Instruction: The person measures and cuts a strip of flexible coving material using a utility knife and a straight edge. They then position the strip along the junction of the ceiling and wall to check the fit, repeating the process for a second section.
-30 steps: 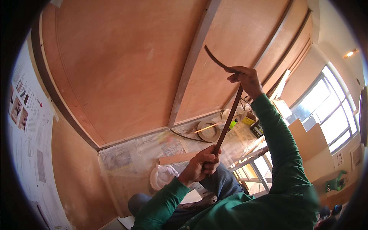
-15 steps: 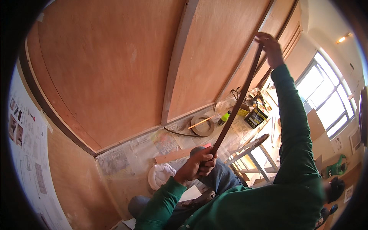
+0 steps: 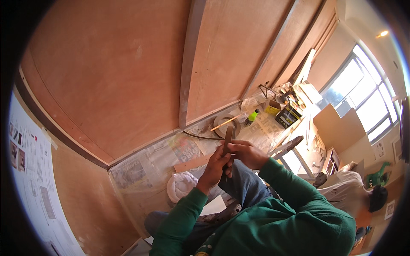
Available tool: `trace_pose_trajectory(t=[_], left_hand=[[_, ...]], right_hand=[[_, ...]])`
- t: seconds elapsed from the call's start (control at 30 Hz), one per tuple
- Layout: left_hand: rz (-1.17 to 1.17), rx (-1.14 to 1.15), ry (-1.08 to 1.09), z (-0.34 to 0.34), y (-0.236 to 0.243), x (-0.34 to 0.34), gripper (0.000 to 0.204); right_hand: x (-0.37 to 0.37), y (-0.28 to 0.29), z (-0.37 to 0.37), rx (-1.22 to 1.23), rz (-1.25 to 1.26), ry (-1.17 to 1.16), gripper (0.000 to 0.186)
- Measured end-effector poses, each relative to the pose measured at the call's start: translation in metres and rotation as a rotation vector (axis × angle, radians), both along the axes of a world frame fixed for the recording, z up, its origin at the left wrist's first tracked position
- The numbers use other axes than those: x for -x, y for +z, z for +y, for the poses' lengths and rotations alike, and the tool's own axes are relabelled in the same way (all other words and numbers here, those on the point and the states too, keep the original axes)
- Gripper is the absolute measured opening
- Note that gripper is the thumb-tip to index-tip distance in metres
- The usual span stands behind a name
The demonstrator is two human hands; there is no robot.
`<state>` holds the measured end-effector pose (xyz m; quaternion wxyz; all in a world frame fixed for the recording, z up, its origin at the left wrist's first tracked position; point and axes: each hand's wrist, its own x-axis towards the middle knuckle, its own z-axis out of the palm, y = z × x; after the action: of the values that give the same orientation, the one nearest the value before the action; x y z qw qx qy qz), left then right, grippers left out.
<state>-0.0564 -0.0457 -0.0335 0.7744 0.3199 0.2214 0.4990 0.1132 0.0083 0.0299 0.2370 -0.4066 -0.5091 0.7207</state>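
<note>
A dark brown flexible strip, like edge banding [image 3: 229, 134], stands up as a narrow loop between my hands, above my bent knee. My left hand [image 3: 210, 171] grips its lower part, fingers wrapped round it. Closed on the same strip from the right is my right hand [image 3: 247, 154], its fingers touching those of the left. Just beyond the hands, a coil of similar strip [image 3: 237, 129] lies on the paper-covered floor, with a thin orange stick [image 3: 224, 123] across it.
Tall wooden panels [image 3: 141, 77] rise ahead. A green bottle [image 3: 252, 117], a black-and-yellow can [image 3: 288, 116] and tools stand beyond the coil. A white cloth bundle [image 3: 183, 186] lies left of my knee. At the right are a metal ladder [image 3: 292, 160] and another person [image 3: 348, 187] in white.
My right hand has come down from high up at the right to meet my left. The strip, stretched long between them before, is now a short loop. Another person shows more at the right.
</note>
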Motion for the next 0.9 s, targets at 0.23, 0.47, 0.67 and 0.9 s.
trace_pose_trajectory(t=[0.23,0.47,0.67,0.9], left_hand=[[-0.248,0.160,-0.044,-0.002,-0.003,0.003,0.016],[-0.298,0.173,-0.238,-0.012,0.023,0.005,0.018],[-0.257,0.143,-0.280,-0.017,0.032,0.009,0.017],[-0.232,0.074,-0.346,-0.020,0.035,0.010,0.021]], right_hand=[[0.045,0.002,0.014,-0.129,0.225,-0.105,0.063],[0.022,0.031,0.063,-0.539,0.113,-0.120,0.058],[0.003,0.069,0.111,-0.784,-0.057,-0.096,0.044],[-0.032,0.133,0.160,-0.971,-0.211,-0.234,0.044]])
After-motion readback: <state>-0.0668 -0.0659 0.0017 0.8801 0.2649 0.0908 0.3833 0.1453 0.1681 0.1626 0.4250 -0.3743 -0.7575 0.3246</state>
